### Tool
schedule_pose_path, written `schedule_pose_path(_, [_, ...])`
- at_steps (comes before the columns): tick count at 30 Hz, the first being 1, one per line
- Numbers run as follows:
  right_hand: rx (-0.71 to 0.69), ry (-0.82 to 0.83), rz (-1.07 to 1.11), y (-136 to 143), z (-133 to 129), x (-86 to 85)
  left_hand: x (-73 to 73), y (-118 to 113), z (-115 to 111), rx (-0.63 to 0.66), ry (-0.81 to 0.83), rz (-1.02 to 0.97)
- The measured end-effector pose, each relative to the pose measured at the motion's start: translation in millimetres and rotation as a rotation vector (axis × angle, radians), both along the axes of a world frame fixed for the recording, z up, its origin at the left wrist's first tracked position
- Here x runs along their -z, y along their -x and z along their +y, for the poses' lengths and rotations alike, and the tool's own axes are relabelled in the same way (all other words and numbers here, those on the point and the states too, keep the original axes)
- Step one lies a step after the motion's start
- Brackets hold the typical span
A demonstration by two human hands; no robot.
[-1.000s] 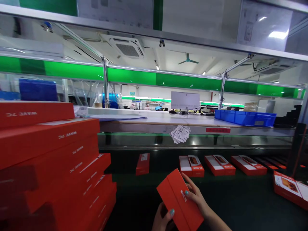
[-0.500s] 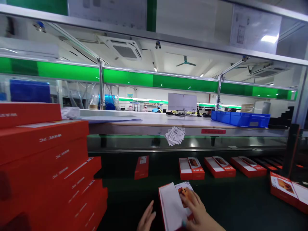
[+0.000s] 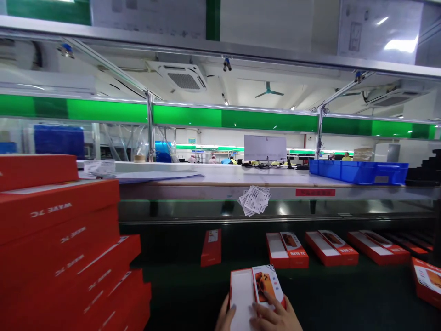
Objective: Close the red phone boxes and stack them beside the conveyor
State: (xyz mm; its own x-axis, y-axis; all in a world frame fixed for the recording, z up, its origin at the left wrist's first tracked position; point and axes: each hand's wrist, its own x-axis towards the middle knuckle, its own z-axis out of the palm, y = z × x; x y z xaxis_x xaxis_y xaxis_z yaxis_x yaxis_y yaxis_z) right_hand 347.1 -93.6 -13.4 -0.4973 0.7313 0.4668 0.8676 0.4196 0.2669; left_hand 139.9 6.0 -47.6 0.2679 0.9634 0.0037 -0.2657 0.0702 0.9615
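An opened red-and-white phone box [image 3: 242, 287] is at the bottom centre, its white-lined half beside the lid [image 3: 266, 282] printed with an orange phone. My left hand [image 3: 224, 317] grips the outer left side of the white-lined half, thumb over its edge. My right hand [image 3: 275, 315] holds the pair from the right, fingers lying across the lid's lower part and the edge between the two halves. The palms are partly cut off by the frame's bottom edge.
At the left, red boxes [image 3: 58, 230] stand in a tall stack. Across the dark belt lie a narrow red box [image 3: 211, 248] and several opened boxes [image 3: 287, 250]. A raised shelf behind carries a blue bin [image 3: 358, 172]; labels [image 3: 255, 201] hang from its edge.
My left hand has closed on the box's left side, where it was apart from it before. The two halves now sit more upright and level, and my right hand has slid lower on the lid.
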Motion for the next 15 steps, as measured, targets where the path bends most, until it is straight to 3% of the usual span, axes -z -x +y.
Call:
schedule_pose_path(3, [-0.004, 0.021, 0.031, -2.3, 12.2, -0.1, -45.7, 4.1, 51.6, -0.324, -0.33, 0.619])
schedule_pose_path(5, [-0.01, 0.055, 0.09, -8.3, 24.9, 3.0, -77.5, 2.3, 92.6, -0.409, -0.404, 0.764])
schedule_pose_path(7, [-0.023, 0.075, 0.151, -16.3, 41.9, 8.2, -98.8, -1.8, 128.3, -0.426, -0.419, 0.886])
schedule_pose_path(9, [-0.03, 0.088, 0.198, -24.1, 61.6, 12.6, -106.2, -5.6, 153.8, -0.396, -0.348, 0.987])
schedule_pose_path(11, [0.004, 0.149, 0.23, -28.6, 81.0, 11.8, -103.4, -6.5, 170.4, -0.366, -0.243, 1.039])
schedule_pose_path(15, [0.155, 0.356, 0.35, -24.5, 109.9, -12.2, -93.7, 11.4, 193.6, -0.395, -0.189, 1.0])
